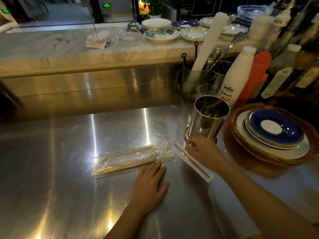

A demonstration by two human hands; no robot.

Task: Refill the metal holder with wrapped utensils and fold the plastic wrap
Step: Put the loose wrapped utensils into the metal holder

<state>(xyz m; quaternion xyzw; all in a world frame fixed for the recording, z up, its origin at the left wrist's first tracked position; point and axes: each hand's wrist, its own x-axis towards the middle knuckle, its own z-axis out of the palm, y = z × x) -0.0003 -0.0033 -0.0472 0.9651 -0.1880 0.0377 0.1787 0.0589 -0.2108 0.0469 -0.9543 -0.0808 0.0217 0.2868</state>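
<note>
A shiny metal holder (208, 119) stands upright and looks empty at the right of the steel counter. My right hand (204, 151) rests at its base, fingertips pinching the top part of a paper-wrapped utensil (198, 167) that lies diagonally on the counter. To the left lies a bundle of wrapped utensils in clear plastic wrap (131, 158). My left hand (150, 184) lies flat on the counter, fingers spread, its tips touching the near edge of the plastic wrap.
A stack of plates with a blue one on top (274, 135) sits right of the holder. Behind stand a white bottle (236, 78), a red squeeze bottle (255, 75), a utensil jar (196, 80) and dark bottles. A marble ledge (69, 49) carries dishes.
</note>
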